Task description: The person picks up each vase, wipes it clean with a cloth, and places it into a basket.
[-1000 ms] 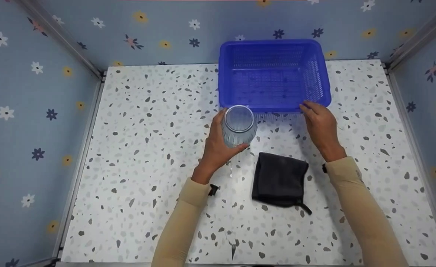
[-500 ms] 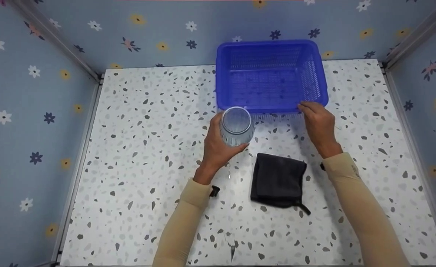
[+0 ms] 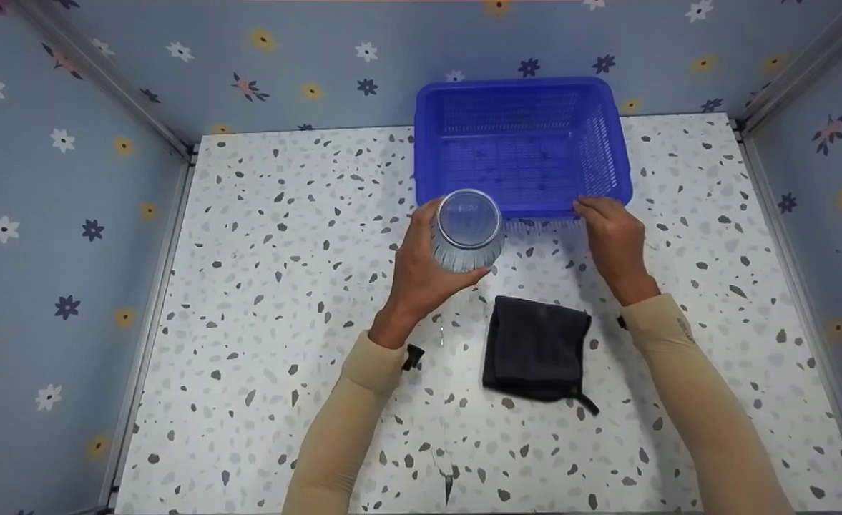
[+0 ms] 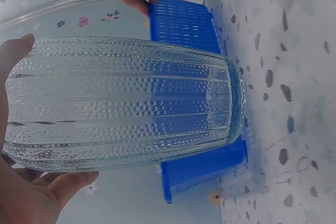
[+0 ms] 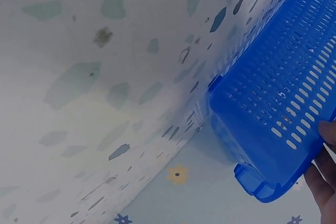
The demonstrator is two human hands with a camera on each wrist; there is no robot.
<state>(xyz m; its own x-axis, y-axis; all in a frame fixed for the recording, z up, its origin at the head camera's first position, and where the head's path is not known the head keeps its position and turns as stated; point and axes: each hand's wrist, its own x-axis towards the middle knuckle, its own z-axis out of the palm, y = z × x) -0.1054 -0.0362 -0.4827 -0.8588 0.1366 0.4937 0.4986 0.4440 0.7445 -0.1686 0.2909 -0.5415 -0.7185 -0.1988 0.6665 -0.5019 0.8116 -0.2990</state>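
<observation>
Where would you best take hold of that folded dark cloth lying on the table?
Probably at the near edge of the dark cloth, coming from above. It lies flat and folded on the table, so there is no side to wrap fingers round; a pinch down onto the layered edge would likely lift the folds together. The small strap at its near right corner looks too thin to carry it tidily.

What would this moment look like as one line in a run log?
left hand: grips glass jar above table | right hand: holds blue basket near rim | dark cloth: lies between forearms
</observation>
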